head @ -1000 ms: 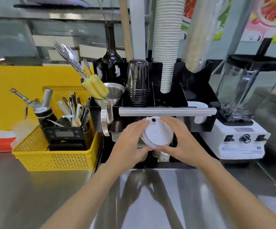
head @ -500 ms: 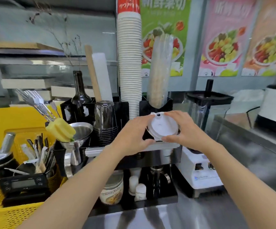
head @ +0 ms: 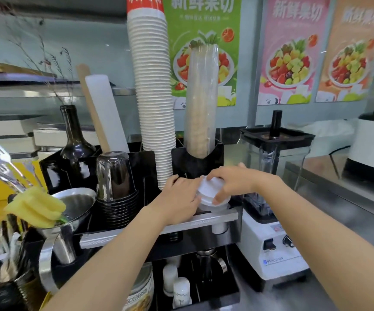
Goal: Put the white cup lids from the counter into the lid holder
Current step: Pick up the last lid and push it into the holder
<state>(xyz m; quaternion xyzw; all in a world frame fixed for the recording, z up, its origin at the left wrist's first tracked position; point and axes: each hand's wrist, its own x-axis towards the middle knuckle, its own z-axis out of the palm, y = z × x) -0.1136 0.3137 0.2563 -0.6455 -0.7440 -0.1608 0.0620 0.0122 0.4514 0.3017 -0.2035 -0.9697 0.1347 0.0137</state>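
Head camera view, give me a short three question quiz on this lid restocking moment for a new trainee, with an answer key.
1. True or false: the white cup lids are held by both the left hand and the right hand.
2. Multiple choice: what stands directly right of the black organizer? A) a yellow basket B) a blender C) a wine bottle
3. Fill in: the tall stack of white paper cups stands just to the ___ of the sleeve of clear cups.

Key: 1 true. 2 B. 3 left.
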